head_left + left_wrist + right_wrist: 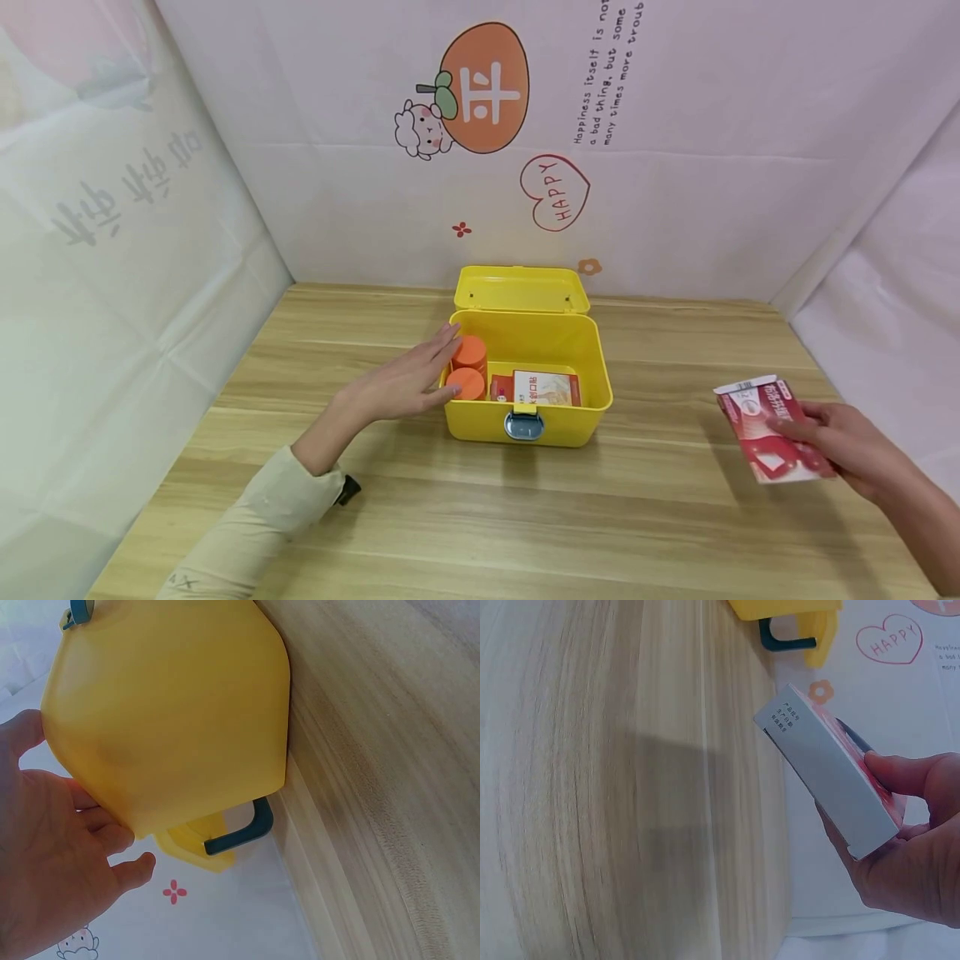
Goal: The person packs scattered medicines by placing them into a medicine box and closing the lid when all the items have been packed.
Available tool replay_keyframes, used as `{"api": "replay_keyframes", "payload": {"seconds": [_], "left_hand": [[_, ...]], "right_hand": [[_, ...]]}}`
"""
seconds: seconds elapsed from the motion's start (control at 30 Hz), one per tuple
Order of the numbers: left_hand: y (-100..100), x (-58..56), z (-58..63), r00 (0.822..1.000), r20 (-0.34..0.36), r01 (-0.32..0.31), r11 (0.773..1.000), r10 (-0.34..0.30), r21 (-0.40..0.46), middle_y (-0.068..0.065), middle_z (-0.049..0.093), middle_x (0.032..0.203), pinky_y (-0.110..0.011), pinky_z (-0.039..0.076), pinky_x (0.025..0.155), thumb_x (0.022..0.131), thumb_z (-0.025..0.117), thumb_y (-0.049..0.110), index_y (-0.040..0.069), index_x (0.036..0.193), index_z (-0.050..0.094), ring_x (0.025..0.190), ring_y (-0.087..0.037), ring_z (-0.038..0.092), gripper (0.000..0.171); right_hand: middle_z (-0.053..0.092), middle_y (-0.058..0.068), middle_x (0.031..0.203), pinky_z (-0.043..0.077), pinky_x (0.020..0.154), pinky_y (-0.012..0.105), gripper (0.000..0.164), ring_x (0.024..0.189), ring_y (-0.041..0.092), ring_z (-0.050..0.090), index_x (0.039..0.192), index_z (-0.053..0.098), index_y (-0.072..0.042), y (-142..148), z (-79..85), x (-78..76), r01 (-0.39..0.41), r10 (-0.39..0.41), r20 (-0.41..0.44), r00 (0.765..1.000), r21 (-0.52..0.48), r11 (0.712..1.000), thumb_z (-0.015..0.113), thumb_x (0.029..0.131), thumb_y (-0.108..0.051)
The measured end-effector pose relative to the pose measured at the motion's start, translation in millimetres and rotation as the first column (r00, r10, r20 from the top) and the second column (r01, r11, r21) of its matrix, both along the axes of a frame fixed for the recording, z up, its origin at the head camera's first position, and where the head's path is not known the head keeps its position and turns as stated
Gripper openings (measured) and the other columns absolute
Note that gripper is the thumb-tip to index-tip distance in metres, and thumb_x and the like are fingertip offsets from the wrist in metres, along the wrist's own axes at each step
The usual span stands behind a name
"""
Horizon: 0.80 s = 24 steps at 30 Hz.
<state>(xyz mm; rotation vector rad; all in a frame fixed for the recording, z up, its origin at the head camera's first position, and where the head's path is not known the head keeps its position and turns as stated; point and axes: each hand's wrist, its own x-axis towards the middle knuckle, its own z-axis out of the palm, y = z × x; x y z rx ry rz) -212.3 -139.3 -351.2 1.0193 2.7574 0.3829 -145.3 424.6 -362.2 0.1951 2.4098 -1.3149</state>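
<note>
A yellow lidded box (555, 427) stands on the table with its lid (521, 291) swung back. My left hand (408, 379) rests at its left rim, fingers extended over the edge beside two orange round-lidded containers (470, 383). In the left wrist view that hand (67, 855) touches the edge of the yellow side wall (172, 712). Out to the right, my right hand (847, 442) pinches a red and white medicine carton (772, 433) above the table, thumb on its printed face. The right wrist view shows the carton's plain white side (832, 772).
Inside the box lie a white and red carton (546, 387) and a smaller red one (501, 387) beside it. A blue-grey latch (523, 426) hangs at the front. Printed cloth (360, 208) walls the table (420, 517) at the back and sides.
</note>
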Motion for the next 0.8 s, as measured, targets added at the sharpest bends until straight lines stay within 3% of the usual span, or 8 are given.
{"api": "replay_keyframes", "payload": {"seconds": [0.8], "left_hand": [[-0.1, -1.0, -1.6, 1.000, 0.009, -0.007, 1.000, 0.007, 0.013, -0.008, -0.002, 0.170, -0.043, 0.017, 0.127, 0.102, 0.038, 0.059, 0.007, 0.161, 0.010, 0.157, -0.022, 0.002, 0.082]], "right_hand": [[0.068, -0.006, 0.086, 0.060, 0.058, 0.031, 0.072, 0.067, 0.012, 0.069, 0.144, 0.014, 0.027, -39.7, 13.1, 3.3, -0.077, 0.075, -0.050, 0.996, -0.036, 0.996, 0.051, 0.104, -0.020]]}}
